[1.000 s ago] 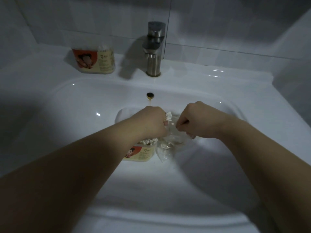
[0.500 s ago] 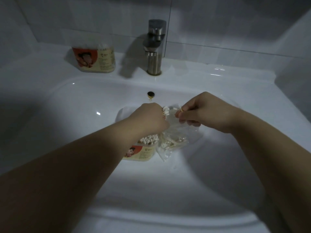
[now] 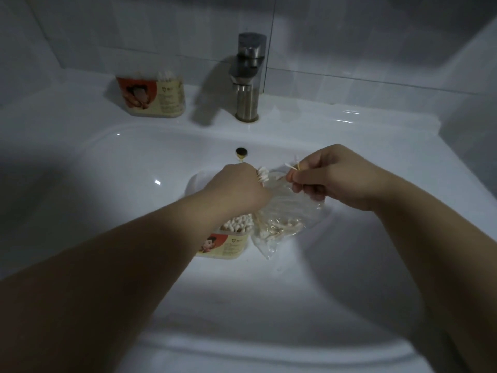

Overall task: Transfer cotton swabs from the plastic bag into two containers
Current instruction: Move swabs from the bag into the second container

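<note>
A clear plastic bag (image 3: 282,224) with several cotton swabs lies in the sink basin. To its left stands an open labelled container (image 3: 226,244) packed with swabs, partly hidden by my left forearm. My left hand (image 3: 236,188) grips a bundle of cotton swabs (image 3: 263,175) whose white tips stick out on the right of the fist. My right hand (image 3: 330,179) pinches a few swabs (image 3: 291,166) above the bag's mouth. A second labelled container (image 3: 152,96) with swabs stands on the counter at the back left.
The white sink (image 3: 113,184) fills the view, with its overflow hole (image 3: 241,152) at the back. A steel faucet (image 3: 248,76) stands behind the basin. Tiled wall rises behind the counter.
My right hand has lifted up and to the right, drawing a few swabs out of the bag. My left hand has stayed over the container with its bundle.
</note>
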A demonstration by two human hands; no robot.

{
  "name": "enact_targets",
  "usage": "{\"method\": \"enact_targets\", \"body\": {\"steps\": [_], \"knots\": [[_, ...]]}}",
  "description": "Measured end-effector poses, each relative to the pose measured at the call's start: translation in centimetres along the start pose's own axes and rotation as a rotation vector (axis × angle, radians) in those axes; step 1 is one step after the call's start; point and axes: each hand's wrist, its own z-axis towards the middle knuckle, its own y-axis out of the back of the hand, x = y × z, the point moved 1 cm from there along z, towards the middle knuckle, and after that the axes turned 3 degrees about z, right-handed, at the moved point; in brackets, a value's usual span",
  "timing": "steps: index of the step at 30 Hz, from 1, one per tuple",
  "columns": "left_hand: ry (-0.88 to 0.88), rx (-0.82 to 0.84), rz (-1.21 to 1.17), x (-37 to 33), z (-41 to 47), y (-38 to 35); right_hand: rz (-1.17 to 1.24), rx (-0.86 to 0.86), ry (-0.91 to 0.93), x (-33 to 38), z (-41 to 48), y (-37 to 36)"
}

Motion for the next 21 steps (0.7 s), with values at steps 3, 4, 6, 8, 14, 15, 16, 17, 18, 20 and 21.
{"method": "enact_targets", "body": {"steps": [3,4,6,8,14,15,16,17,18,20,21], "knots": [[0.057,-0.043,0.053,-0.1,0.1,0.3,-0.141,0.026,0.097,0.2,-0.3,0.2],[0.076,-0.052,0.067,-0.1,0.2,0.4,-0.136,0.040,0.110,0.3,-0.4,0.3],[0.089,-0.055,0.079,0.0,0.2,0.4,-0.059,0.048,0.109,0.3,-0.4,0.4],[0.077,-0.049,0.074,0.2,0.3,0.3,0.021,0.043,0.098,0.2,-0.3,0.6],[0.086,-0.002,-0.096,0.1,0.6,0.0,0.187,0.031,0.139,0.1,0.1,0.9],[0.105,0.012,-0.203,-0.1,0.7,0.0,0.208,0.020,0.150,0.1,0.1,0.9],[0.126,0.024,-0.330,-0.2,0.7,0.0,0.229,0.003,0.160,0.1,0.1,0.9],[0.140,0.051,-0.477,-0.4,0.7,0.0,0.251,-0.020,0.167,0.1,0.2,0.9],[0.133,0.104,-0.641,-0.6,0.5,0.0,0.274,-0.045,0.174,0.2,0.2,1.0],[0.064,0.227,-0.971,-1.3,0.1,0.2,0.330,-0.080,0.199,0.2,0.2,1.1],[0.039,0.261,-1.087,-1.6,-0.1,0.4,0.359,-0.084,0.219,0.3,0.2,1.2]]}}
